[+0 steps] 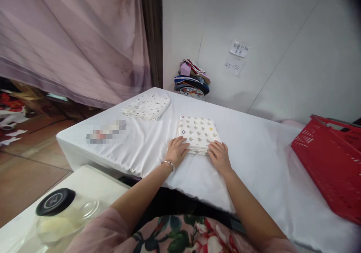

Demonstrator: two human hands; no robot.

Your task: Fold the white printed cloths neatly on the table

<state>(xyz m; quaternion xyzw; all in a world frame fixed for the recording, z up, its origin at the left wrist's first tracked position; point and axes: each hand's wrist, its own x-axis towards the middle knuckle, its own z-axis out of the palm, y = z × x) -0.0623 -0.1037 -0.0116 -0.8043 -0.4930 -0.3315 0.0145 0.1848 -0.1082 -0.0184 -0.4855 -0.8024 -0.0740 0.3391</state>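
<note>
A folded cream cloth with a small grey print lies on the white-covered table in front of me. My left hand rests flat on its near left corner, fingers stretched out, with a bracelet on the wrist. My right hand lies flat at its near right corner, fingers spread. Neither hand grips anything. A second folded printed cloth sits farther back to the left, away from both hands.
A red plastic basket stands at the table's right end. A pile of coloured fabrics sits at the back against the wall. A clear jar with a black lid stands on a low white surface at lower left. A curtain hangs at left.
</note>
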